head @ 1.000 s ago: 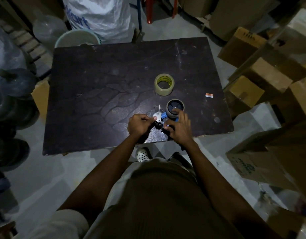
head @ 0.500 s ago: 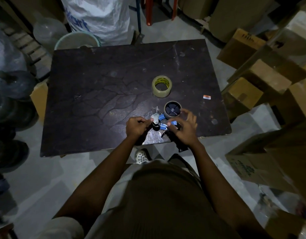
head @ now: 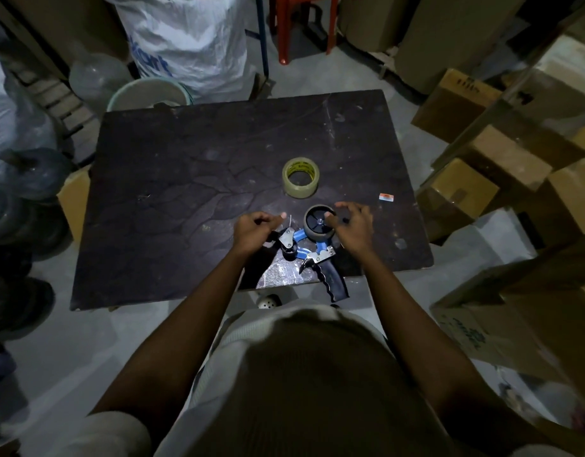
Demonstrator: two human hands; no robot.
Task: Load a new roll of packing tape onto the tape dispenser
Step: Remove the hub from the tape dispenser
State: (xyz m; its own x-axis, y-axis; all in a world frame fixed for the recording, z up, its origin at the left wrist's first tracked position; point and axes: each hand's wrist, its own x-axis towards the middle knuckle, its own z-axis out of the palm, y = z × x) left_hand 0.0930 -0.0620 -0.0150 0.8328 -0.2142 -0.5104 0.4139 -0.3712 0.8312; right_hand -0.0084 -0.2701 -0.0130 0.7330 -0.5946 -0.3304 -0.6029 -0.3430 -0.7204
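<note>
- A dim storeroom seen from above; a dark tabletop [head: 172, 199] stands among cardboard boxes.
- The tape dispenser [head: 306, 245] lies on its side at the near edge of the tabletop, between the person's two hands.
- Its long axis runs near to far: the black wavy handle [head: 332, 283] points toward the person and overhangs the tabletop edge, and the round hub [head: 319, 222] sits at the far end, its open face turned up.
- The left hand [head: 253, 230] is loosely curled at the dispenser's left side, next to its metal front plate; whether it grips anything I cannot tell.
- The right hand [head: 352, 225] is half open, fingers curved over the right rim of the hub, holding nothing that shows.
- The new roll of tape [head: 300, 176] lies flat on the tabletop just beyond the hub, apart from both hands, its core hole facing up.
- The roll looks light and stiff, with a glossy, probably slippery outer face; a grip across its outer rim, thumb against fingers, should serve best.
- The dispenser looks rigid metal and plastic; its toothed blade is probably sharp, so the handle is the safer hold.
</note>
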